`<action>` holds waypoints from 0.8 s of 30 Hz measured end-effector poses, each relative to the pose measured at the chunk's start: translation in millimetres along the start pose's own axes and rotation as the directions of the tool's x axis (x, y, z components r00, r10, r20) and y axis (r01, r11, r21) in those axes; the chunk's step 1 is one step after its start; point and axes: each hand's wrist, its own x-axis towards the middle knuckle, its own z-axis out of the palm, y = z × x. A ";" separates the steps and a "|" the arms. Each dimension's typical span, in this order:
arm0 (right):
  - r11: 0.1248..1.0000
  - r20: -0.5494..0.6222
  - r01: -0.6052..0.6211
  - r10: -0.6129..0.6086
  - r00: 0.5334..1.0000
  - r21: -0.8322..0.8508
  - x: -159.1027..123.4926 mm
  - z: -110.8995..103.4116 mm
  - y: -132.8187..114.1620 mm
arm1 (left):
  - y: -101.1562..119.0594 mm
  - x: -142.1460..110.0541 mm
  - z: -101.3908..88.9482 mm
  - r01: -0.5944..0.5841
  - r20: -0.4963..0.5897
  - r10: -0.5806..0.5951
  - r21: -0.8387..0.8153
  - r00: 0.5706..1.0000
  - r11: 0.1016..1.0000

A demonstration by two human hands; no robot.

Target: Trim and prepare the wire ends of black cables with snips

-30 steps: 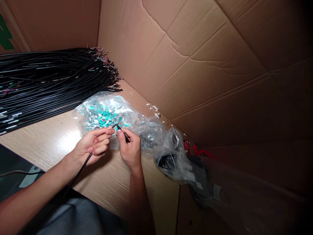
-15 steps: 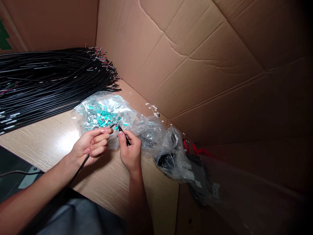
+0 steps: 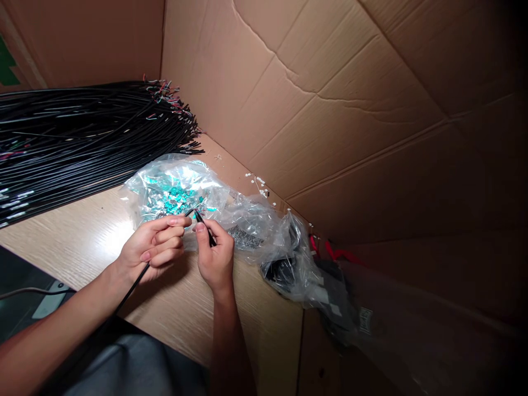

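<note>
A black cable (image 3: 134, 286) runs up along my left forearm into my left hand (image 3: 159, 245), which pinches it near its end between thumb and forefinger. Thin wires stick out of that end. My right hand (image 3: 216, 253) is closed around a slim black tool with a pointed tip, probably tweezers (image 3: 205, 228). Its tip is at the wires, just right of my left fingertips; whether it grips one is too small to tell. Right behind both hands lies a clear plastic bag (image 3: 138, 190) holding many small teal and silvery pieces (image 3: 178, 199).
A large bundle of black cables (image 3: 82, 124) with stripped coloured ends lies at the back left. More clear bags (image 3: 284, 247) with dark contents stretch to the right. Tall cardboard walls (image 3: 313, 126) close off the back. White bits (image 3: 262, 184) are scattered along the wall's foot on the wooden table (image 3: 61, 231).
My right hand has shifted slightly left, bringing the black tool's tip closer to my left fingertips. My left hand and the cable have stayed almost still.
</note>
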 end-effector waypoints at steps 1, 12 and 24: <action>1.000 -0.002 -0.001 0.001 1.000 0.007 -0.2 -0.4 0.7 | 0.0 -0.2 0.3 0.002 -0.002 -0.002 0.005 1.000 1.000; 0.999 -0.009 0.012 -0.013 1.000 -0.032 0.2 0.2 2.3 | -4.7 0.5 4.5 0.007 -0.010 -0.007 -0.080 1.000 0.997; 1.000 0.000 0.006 -0.006 1.000 -0.010 -0.3 -2.3 0.9 | -6.9 0.6 5.0 0.007 0.002 -0.007 -0.086 1.000 0.996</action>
